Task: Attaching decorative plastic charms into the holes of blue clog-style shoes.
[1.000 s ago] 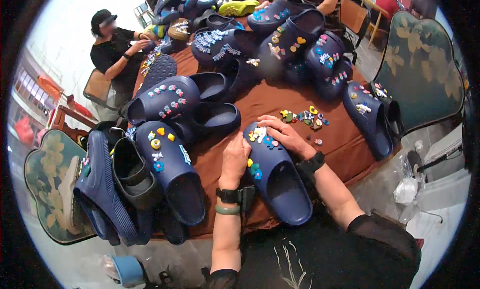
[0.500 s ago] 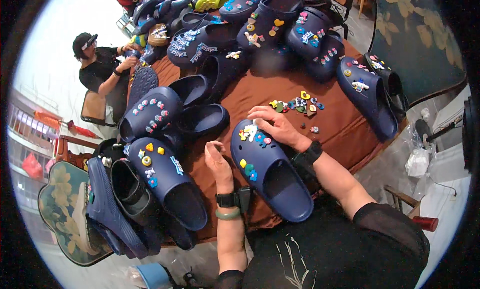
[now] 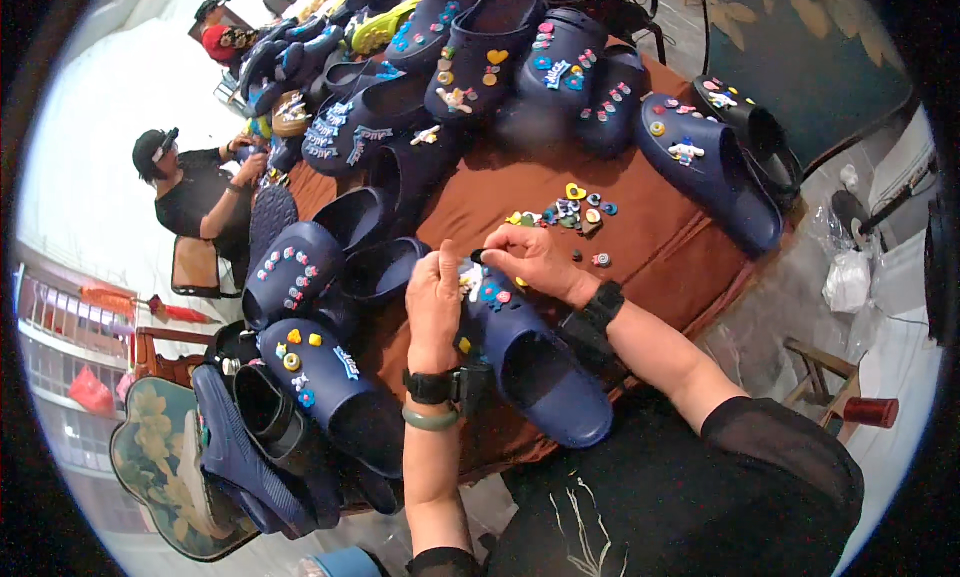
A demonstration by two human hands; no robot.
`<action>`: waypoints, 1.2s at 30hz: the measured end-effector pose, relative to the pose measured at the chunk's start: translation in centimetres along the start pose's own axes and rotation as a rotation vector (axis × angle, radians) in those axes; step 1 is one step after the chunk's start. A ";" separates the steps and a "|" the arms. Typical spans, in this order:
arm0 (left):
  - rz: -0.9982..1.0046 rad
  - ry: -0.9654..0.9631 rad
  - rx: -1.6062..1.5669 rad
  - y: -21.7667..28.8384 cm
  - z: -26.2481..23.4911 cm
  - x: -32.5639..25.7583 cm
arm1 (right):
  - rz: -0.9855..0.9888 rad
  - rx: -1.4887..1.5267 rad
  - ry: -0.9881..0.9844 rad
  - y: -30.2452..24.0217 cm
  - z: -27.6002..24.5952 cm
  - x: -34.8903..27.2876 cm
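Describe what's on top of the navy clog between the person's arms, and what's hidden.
White, blue and red charms show on the navy clog near its toe. The left hand and right hand partly cover that end; anything beneath them cannot be seen.

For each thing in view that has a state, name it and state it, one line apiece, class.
Front blue clog: decorated, toe partly hidden
Left hand: raised beside the toe; grip unclear
Right hand: thumb and fingers drawn together over the toe; contents unclear
Loose charms: heaped, some scattered
Brown cloth: spread, wrinkled
Left-side blue clog: decorated
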State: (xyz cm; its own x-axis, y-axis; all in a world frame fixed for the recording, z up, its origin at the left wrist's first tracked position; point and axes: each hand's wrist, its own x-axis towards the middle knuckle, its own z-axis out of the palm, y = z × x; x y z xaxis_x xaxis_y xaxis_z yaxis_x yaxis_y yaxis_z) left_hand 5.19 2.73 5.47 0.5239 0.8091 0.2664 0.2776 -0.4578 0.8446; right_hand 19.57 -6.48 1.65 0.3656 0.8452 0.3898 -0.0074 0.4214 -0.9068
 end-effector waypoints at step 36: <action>-0.003 -0.304 0.776 2.8 -1.0 -0.6 | 0.149 0.183 -0.324 2.7 -1.2 0.4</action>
State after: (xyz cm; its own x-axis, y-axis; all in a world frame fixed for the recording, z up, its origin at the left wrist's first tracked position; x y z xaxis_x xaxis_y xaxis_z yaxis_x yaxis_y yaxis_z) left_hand 4.85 1.29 8.16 0.6862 0.7266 0.0338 0.6971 -0.6701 0.2549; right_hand 20.79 -5.37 -0.81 0.0354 0.9490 0.3132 -0.2142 0.3133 -0.9252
